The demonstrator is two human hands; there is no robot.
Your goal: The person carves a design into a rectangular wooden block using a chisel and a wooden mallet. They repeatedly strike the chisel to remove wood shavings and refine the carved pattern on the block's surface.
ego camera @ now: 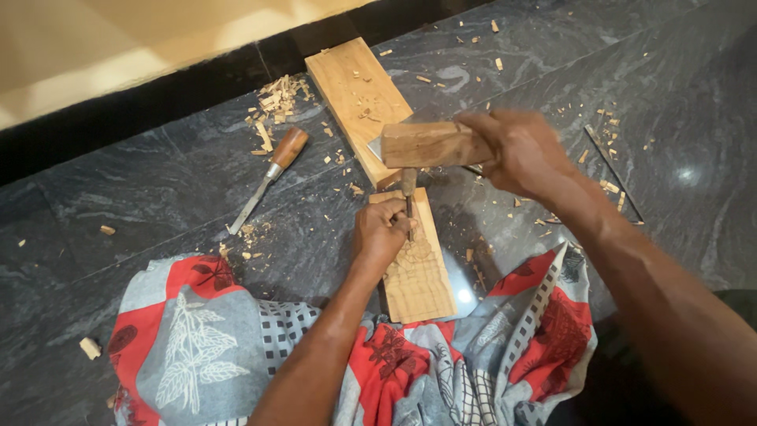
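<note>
My left hand (382, 231) is closed around a chisel (408, 192) held upright, its tip on a small wooden board (418, 272) with a carved pattern. My right hand (522, 150) grips a wooden mallet (426, 144) whose head sits just above the chisel's handle top. The board lies on the dark stone floor between my knees, its near end at the patterned red and grey cloth (197, 339) over my legs.
A longer wooden plank (347, 79) lies beyond the board, partly under the mallet. A second chisel (268, 175) with a brown handle rests on the floor to the left. Wood chips (276, 99) are scattered about. A thin metal rod (611, 170) lies at the right.
</note>
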